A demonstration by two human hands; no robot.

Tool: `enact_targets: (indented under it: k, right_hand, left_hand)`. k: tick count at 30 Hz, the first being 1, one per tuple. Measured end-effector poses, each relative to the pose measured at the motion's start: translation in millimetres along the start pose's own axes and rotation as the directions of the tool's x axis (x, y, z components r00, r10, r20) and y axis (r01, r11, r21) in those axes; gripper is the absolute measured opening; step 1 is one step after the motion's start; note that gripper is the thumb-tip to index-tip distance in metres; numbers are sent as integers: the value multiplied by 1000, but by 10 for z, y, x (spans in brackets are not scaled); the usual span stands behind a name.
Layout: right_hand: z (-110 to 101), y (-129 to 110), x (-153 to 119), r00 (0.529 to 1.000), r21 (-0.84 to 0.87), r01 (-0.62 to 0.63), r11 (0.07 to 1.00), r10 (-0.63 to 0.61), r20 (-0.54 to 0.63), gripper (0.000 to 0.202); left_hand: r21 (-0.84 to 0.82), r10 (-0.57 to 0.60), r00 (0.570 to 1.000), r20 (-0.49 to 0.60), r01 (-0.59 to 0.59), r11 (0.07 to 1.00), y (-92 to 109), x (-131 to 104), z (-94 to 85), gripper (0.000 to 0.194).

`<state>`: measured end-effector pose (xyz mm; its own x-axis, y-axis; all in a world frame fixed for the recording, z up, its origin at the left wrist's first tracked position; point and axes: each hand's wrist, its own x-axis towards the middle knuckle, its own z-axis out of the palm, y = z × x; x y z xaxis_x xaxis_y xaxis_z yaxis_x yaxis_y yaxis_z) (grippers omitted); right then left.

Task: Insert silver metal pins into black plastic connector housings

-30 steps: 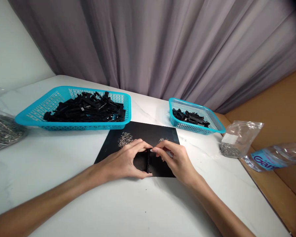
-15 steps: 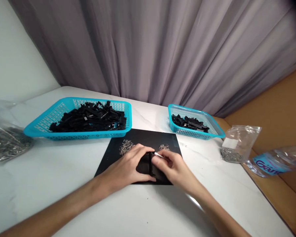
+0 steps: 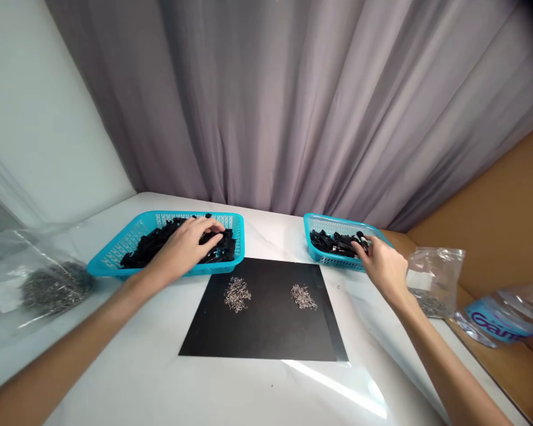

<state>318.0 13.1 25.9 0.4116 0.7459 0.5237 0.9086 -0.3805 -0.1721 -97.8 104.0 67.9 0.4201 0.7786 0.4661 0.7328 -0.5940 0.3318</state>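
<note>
My left hand (image 3: 189, 242) reaches over the large blue basket (image 3: 242, 242), thumb and fingers curved but apart, just above a heap of black plastic parts (image 3: 153, 244). I see nothing held between those fingers. At the smaller blue basket (image 3: 310, 222), my right hand (image 3: 384, 266) has its thumb and fingers closed around a black plastic part (image 3: 361, 238). A small whitish bit shows by these fingertips; what it belongs to is hidden. More black parts (image 3: 333, 242) lie below in that basket.
Two piles of small metal pieces, one left (image 3: 237, 294) and one right (image 3: 302, 297), lie on a black mat (image 3: 266, 337). Clear bags of metal pieces stand at the left (image 3: 53, 290) and right (image 3: 433, 290). A water bottle (image 3: 501, 313) lies far right, before a grey curtain (image 3: 257, 106).
Both hands have left the mat, where they held a black part and a thin whitish tool. The left went to the large basket, the right to the small one. The view has shifted.
</note>
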Motion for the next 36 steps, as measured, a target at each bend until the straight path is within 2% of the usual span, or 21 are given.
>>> enact_targets:
  k: [1,2,5,12,15,18,21,23,25,27,30,32,36]
  right_hand:
    - [30,15,-23,1000,-10,-6,1000,6,-3,35]
    - [57,18,-59,1000,-16,-10,1000,10,-13,35]
    - [101,5,-153,1000,-48,-9,999,9,-7,34]
    - [81,126,17,989,-186,-16,982,43,141,40]
    - [85,204,107,986,-207,11,978,24,166,40]
    - [80,262,157,993,-198,19,980,5,121,40]
    - [66,240,125,996,-56,81,995,-82,-23,36]
    - [53,122,10,976,84,181,980,-168,-140,33]
    - [32,-103,-205,936,232,337,913,-298,-186,28]
    - [0,-407,-504,872,390,479,787,-479,-104,24]
    - [-58,-862,-975,706,579,552,600,-706,59,32]
    - [-92,-1070,-1202,604,585,596,550,-787,124,39]
    - [-122,-1201,-1362,518,585,623,519,-834,187,47]
  left_hand:
    - [30,1,994,105,-4,1000,-135,75,-27,26]
    - [47,0,990,144,-7,999,-247,139,-41,29]
    - [85,10,981,193,-26,996,-419,263,-31,33]
    - [65,93,954,286,-116,991,-337,317,-3,20]
    - [60,82,967,239,-99,993,-302,309,-54,20]
    - [69,46,987,153,-57,996,-213,293,-148,22]
    - [17,0,1000,-3,0,1000,-30,209,-229,27]
    - [-118,-29,997,-74,20,993,121,93,-225,34]
    - [-286,-66,995,-79,41,957,263,-57,-152,43]
    - [-429,-106,994,-9,92,899,375,-213,-26,52]
    - [-556,-137,982,129,186,810,486,-405,175,56]
    - [-623,-130,969,211,236,746,527,-488,268,54]
    - [-721,-111,946,306,306,622,538,-569,357,50]
